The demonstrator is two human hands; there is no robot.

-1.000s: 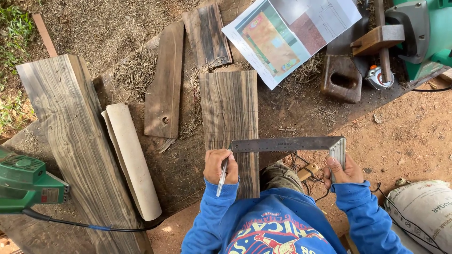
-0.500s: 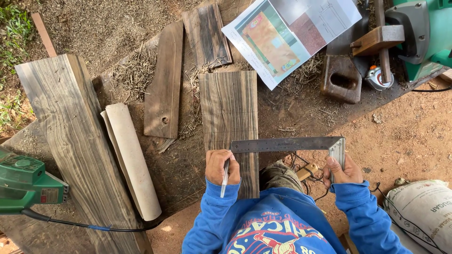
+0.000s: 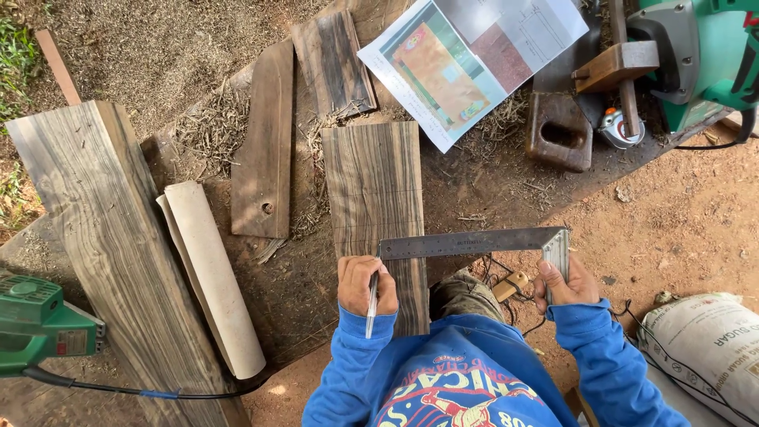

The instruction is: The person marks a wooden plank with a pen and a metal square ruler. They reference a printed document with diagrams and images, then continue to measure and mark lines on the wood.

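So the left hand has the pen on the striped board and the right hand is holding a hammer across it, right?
Not a hammer. In the head view the right hand holds a metal square laid across the striped board. The left hand does hold the pen on the board.

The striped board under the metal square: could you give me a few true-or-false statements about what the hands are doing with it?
1. The left hand holds a pen against the striped board. True.
2. The right hand holds a hammer. False: its grip is on the short leg of the metal square.
3. The long blade of the square lies across the board. True.
4. The rolled paper lies on top of the striped board. False: it lies to the side, beside a larger plank.
5. An open printed sheet lies beyond the board's far end. True.
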